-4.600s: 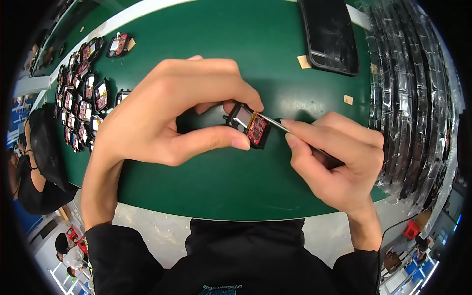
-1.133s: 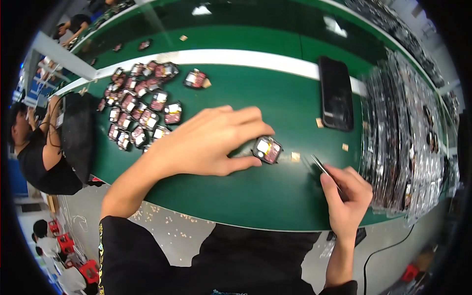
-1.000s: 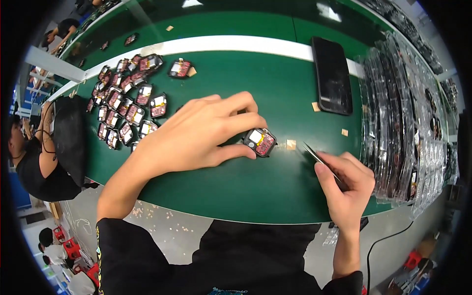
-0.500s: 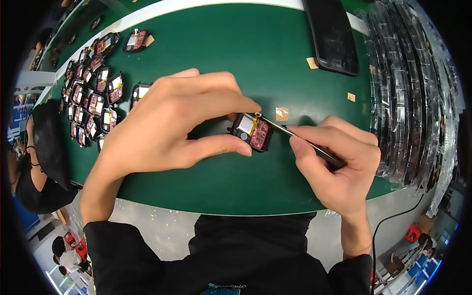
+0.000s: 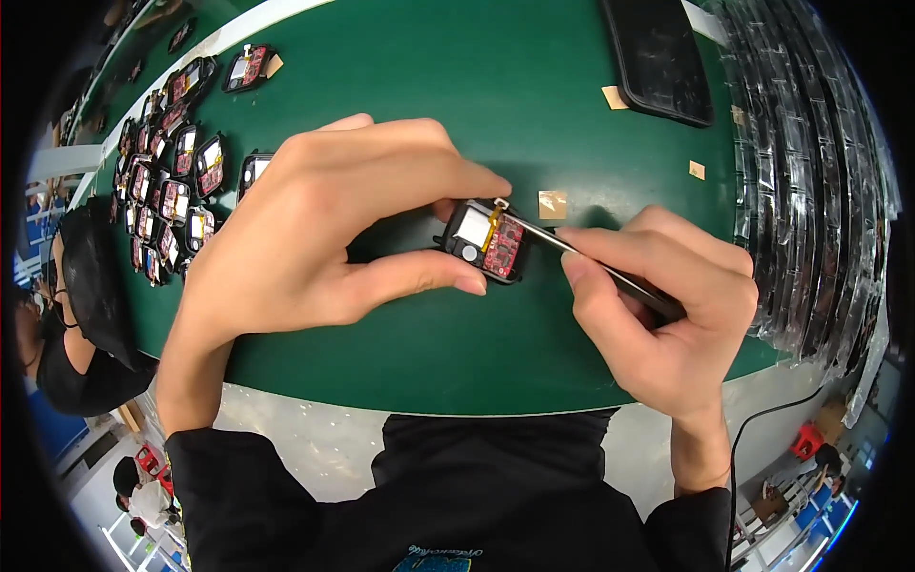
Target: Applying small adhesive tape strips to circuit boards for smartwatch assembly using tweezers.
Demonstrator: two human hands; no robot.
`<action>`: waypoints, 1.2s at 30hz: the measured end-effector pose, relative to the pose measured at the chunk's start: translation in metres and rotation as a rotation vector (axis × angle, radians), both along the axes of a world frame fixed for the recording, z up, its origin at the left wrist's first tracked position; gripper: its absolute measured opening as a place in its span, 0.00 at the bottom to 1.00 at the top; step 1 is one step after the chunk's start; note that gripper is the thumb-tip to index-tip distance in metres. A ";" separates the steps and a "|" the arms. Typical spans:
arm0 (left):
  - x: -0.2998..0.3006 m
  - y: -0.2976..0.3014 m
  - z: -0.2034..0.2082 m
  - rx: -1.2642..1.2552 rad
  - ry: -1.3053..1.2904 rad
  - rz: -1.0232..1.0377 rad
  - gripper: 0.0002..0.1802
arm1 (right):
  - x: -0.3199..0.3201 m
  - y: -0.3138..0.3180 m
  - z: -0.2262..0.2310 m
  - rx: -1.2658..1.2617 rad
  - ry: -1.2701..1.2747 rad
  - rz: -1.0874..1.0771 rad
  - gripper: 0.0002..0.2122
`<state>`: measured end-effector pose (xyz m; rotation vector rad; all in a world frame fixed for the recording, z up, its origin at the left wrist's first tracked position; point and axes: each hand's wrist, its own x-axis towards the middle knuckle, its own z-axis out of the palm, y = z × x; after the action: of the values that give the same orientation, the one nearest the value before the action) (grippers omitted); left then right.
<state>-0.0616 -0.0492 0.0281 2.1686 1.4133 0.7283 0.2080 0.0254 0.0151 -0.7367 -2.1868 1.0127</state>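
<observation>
The left hand (image 5: 329,224) pinches the device (image 5: 501,248) mid-table (image 5: 429,367); the right hand (image 5: 672,310) pinches tweezers (image 5: 550,235), their tip now at the device's far edge, though a second ago well apart. Small lettering (image 5: 446,551) marks the shirt (image 5: 429,496).

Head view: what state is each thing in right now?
Device: uncovered, red board showing
Left hand: gripping the device
Right hand: closed on the tweezers
Tweezers: tips at the device, gap unclear
Other devices: uncovered, mostly crowded together at left
Nearest tan square: lying flat
Black slab: lying flat, unlit
Plastic trays: piled in layers
</observation>
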 end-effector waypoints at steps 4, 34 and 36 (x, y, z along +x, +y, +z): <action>0.003 0.001 0.006 -0.055 0.032 0.033 0.32 | 0.002 -0.004 0.002 0.063 -0.044 -0.028 0.13; -0.014 0.007 -0.001 -0.099 -0.076 -0.105 0.34 | 0.002 -0.003 0.003 -0.001 -0.046 0.043 0.12; -0.012 0.009 0.000 -0.070 -0.053 -0.132 0.33 | 0.002 -0.003 0.001 -0.004 -0.038 0.043 0.11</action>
<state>-0.0737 -0.0405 0.0284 2.1493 1.2375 0.6729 0.2099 0.0227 0.0165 -0.7193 -2.2424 1.0320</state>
